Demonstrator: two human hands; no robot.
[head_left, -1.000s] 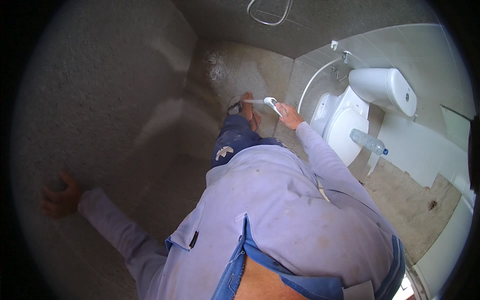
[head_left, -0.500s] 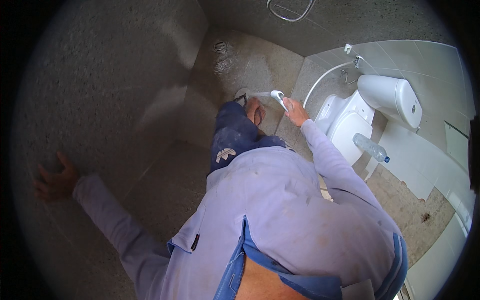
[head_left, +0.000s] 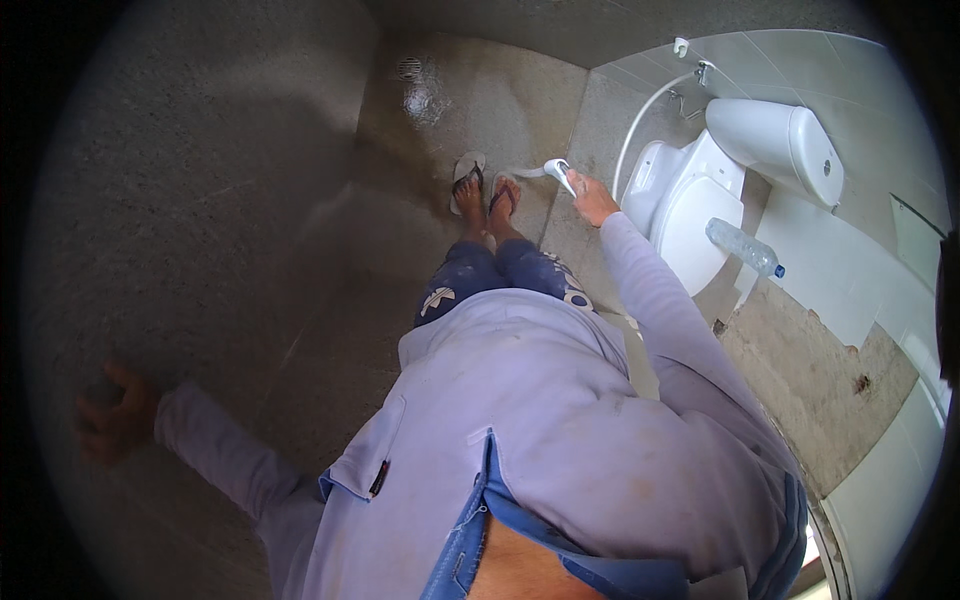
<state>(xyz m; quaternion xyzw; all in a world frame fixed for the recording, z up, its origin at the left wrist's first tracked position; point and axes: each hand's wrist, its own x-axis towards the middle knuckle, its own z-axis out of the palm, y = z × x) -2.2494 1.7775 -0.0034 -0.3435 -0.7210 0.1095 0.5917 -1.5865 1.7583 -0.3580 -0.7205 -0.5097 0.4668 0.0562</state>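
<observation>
My right hand (head_left: 595, 200) is closed around the handle of a white bidet sprayer (head_left: 557, 170). Its pale hose (head_left: 630, 140) curves up to a valve on the tiled wall. A stream of water (head_left: 527, 173) runs left from the spray head onto my right foot (head_left: 504, 197), which wears a flip-flop. Beside it stands my left foot (head_left: 468, 190) in another flip-flop. At the far left, my left hand (head_left: 118, 415) rests against the dark grey wall (head_left: 200, 200), empty, its fingers apart and somewhat dim.
A white toilet (head_left: 695, 230) with its lid down stands at the right, below its cistern (head_left: 775, 150). A clear plastic bottle (head_left: 742, 246) with a blue cap lies on the lid. Water pools around the floor drain (head_left: 410, 70). Bare, untiled floor (head_left: 810, 375) shows at the right.
My left foot has come down beside the right one, and both legs now stand straight. The water stream still reaches my right foot. My left hand has slid lower along the wall.
</observation>
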